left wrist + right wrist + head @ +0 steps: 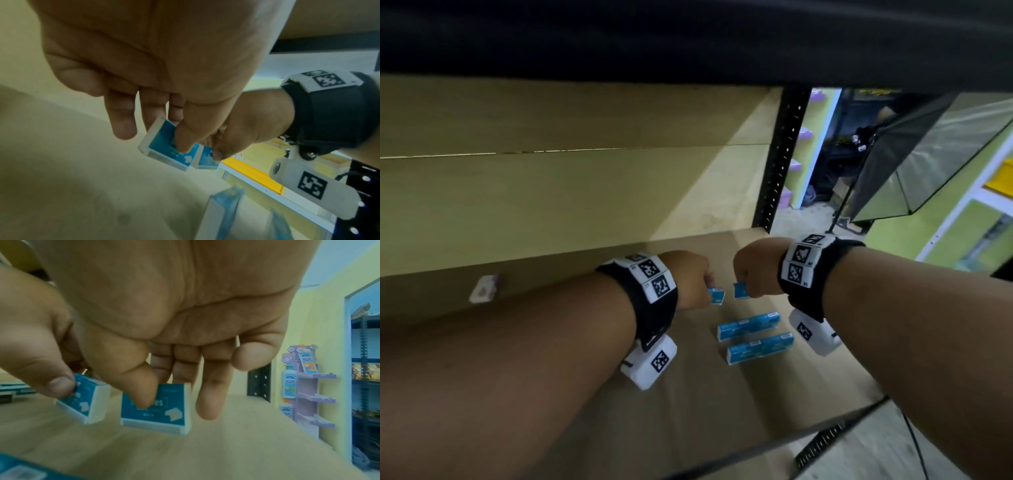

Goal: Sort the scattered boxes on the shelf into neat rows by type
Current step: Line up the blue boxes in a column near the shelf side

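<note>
Two small blue-and-white boxes are held side by side above the wooden shelf board (688,394). My left hand (707,284) pinches the left small box (716,295) (164,146) between thumb and fingers. My right hand (744,282) pinches the right small box (740,290) (156,408) the same way. Both boxes are tilted and sit very near the board; contact cannot be told. Just in front of them lie two long blue boxes (749,325) (760,347), parallel to each other. A small pink-and-white box (484,289) lies alone far to the left.
The shelf's back panel (551,192) rises behind the hands and a dark upper shelf (688,41) hangs overhead. A black perforated post (779,161) marks the right end, with the front rail (822,442) below. A purple product display (304,386) stands beyond.
</note>
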